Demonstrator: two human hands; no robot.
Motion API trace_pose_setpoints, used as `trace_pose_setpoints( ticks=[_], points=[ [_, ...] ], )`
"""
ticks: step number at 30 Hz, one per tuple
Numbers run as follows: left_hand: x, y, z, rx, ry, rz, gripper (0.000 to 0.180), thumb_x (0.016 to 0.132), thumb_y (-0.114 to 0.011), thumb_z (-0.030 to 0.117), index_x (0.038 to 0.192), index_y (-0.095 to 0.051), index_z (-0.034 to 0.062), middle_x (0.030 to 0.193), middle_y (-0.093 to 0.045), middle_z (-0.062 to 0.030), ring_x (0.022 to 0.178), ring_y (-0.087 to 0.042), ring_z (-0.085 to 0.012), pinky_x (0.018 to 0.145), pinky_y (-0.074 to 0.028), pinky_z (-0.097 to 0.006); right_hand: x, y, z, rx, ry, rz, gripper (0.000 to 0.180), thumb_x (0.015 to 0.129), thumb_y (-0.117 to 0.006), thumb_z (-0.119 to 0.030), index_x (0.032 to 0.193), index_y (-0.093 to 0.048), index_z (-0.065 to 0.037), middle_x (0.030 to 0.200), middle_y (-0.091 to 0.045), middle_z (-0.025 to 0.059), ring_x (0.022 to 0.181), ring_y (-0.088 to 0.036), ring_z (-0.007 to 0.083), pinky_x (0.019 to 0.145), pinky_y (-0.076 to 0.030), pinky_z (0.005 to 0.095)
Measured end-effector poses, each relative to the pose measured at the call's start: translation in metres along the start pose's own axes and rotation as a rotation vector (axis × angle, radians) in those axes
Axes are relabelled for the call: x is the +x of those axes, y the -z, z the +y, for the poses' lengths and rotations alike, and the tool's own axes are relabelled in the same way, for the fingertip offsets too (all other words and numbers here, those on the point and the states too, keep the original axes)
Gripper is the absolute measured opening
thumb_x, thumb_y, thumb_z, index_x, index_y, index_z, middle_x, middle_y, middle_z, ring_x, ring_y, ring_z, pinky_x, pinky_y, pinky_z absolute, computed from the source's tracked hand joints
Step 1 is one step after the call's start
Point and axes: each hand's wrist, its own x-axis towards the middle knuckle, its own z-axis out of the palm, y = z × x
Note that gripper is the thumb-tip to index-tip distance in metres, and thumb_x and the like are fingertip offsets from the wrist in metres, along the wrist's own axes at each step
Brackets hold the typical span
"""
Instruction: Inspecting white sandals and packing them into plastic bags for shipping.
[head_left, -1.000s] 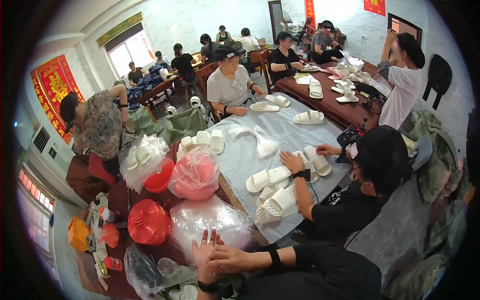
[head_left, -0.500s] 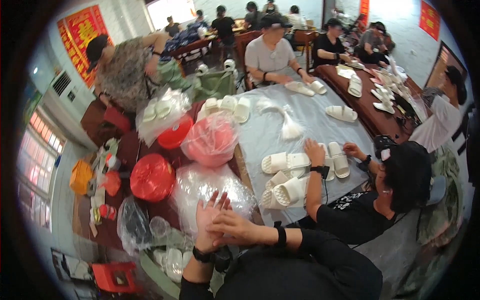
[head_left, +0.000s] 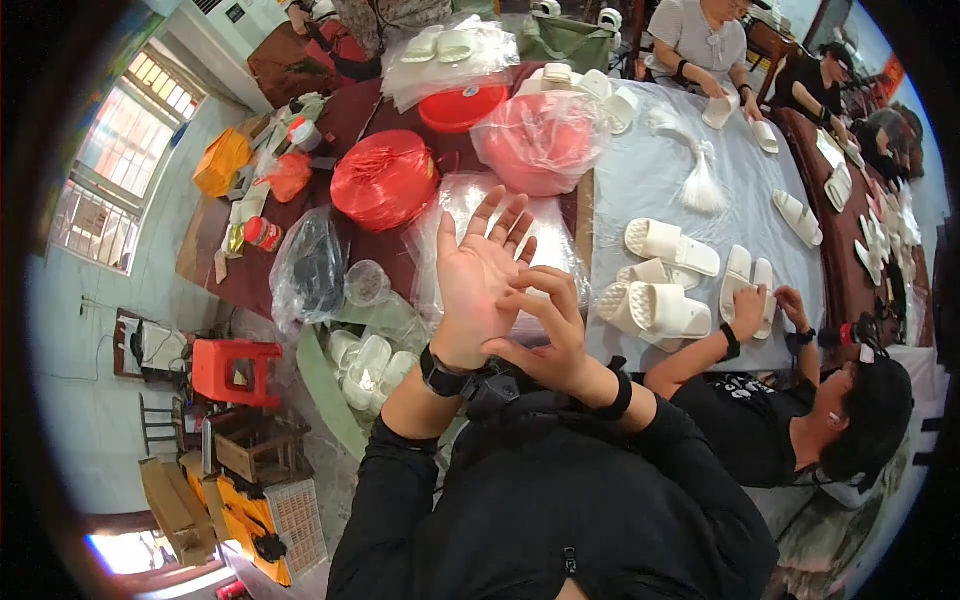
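Observation:
My left hand (head_left: pixel 480 275) is raised with its palm showing and its fingers spread. It holds nothing. My right hand (head_left: pixel 552 335) is beside the heel of that palm, fingers curved and apart, the fingertips at the palm's edge; whether they touch it I cannot tell. Beyond my hands lies a stack of clear plastic bags (head_left: pixel 555 235) on the dark red table. White slippers (head_left: pixel 672 247) are spread on the pale-covered table to the right. Below my left forearm a green sack (head_left: pixel 330 390) holds several white slippers (head_left: pixel 368 372) in clear wrapping.
A red plastic-wrapped bundle (head_left: pixel 385 180), a pink basin under plastic (head_left: pixel 540 140) and a dark bag (head_left: pixel 312 265) sit on the red table. To my right a co-worker in black (head_left: pixel 760 410) handles slippers. A red stool (head_left: pixel 235 370) stands at the left. White strands (head_left: pixel 703 185) lie on the pale cover.
The view has swung down and to the left. My right fingers, earlier laid across my left wrist, have loosened and parted. The left palm is turned more openly into view.

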Motion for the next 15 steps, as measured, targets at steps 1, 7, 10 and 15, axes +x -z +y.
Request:
trace_pose_setpoints(
  ticks=[1, 7, 10, 15],
  points=[
    [-0.003, 0.0, 0.002, -0.001, -0.037, -0.001, 0.057, 0.089, -0.027, 0.053, 0.121, -0.042, 0.0081, 0.12, -0.045, -0.0097, 0.11, -0.04, -0.0209, 0.096, -0.03, -0.037, -0.001, -0.002, -0.002, 0.01, 0.007, -0.003, 0.046, 0.059, -0.08, -0.028, 0.093, -0.06, -0.004, 0.101, -0.055, 0.0123, 0.095, -0.051, 0.0292, 0.082, -0.041, 0.0383],
    [-0.019, -0.002, 0.021, 0.025, -0.126, 0.001, 0.063, 0.088, -0.027, 0.056, 0.129, -0.037, 0.0087, 0.127, -0.039, -0.0106, 0.118, -0.034, -0.022, 0.102, -0.022, -0.04, 0.0, -0.022, -0.014, 0.048, 0.117, -0.021, 0.041, 0.058, -0.079, -0.025, 0.093, -0.064, -0.009, 0.101, -0.054, 0.0111, 0.094, -0.051, 0.0287, 0.079, -0.042, 0.038],
    [-0.025, 0.004, 0.03, 0.034, -0.143, -0.015, 0.065, 0.087, -0.027, 0.057, 0.13, -0.036, 0.009, 0.129, -0.038, -0.0103, 0.119, -0.031, -0.0219, 0.103, -0.019, -0.04, 0.001, -0.031, -0.022, 0.026, 0.143, -0.01, 0.038, 0.058, -0.077, -0.023, 0.093, -0.065, -0.013, 0.101, -0.054, 0.0088, 0.093, -0.05, 0.0269, 0.079, -0.04, 0.0386],
    [-0.034, 0.013, 0.044, 0.044, -0.19, -0.009, 0.066, 0.087, -0.027, 0.058, 0.13, -0.036, 0.0091, 0.131, -0.036, -0.0104, 0.12, -0.03, -0.0219, 0.104, -0.016, -0.04, 0.002, -0.046, -0.031, -0.005, 0.168, 0.002, 0.036, 0.06, -0.075, -0.025, 0.093, -0.065, -0.016, 0.102, -0.053, 0.0067, 0.093, -0.049, 0.0253, 0.08, -0.039, 0.0395]
  ],
)
